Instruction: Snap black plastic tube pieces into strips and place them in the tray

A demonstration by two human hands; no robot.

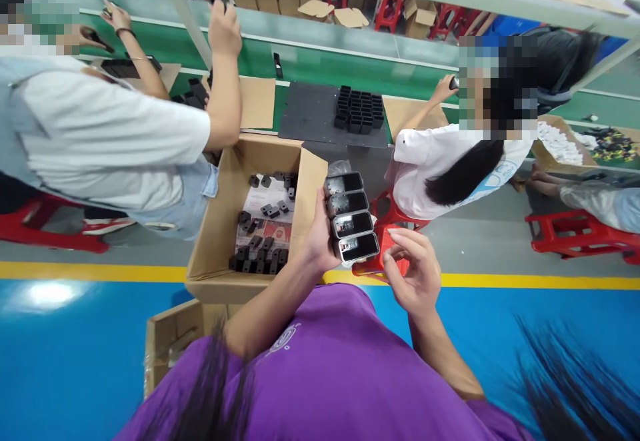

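My left hand (320,240) is wrapped round a row of several black rectangular cases (351,218) with glossy dark faces and shiny silver rims. They lie side by side, faces up, and a bit of clear plastic shows behind them. Just to the right of the cases is my right hand (414,269), its fingers bent and thumb apart from the forefinger. I see nothing in it, and it does not touch the cases.
An open cardboard box (210,254) with small black parts (260,254) stands at my left, above another carton (157,334). Ahead, black cases (359,109) stand on a dark mat (310,111) by the green conveyor (310,68). Co-workers sit left and right; a red stool (387,244) is close.
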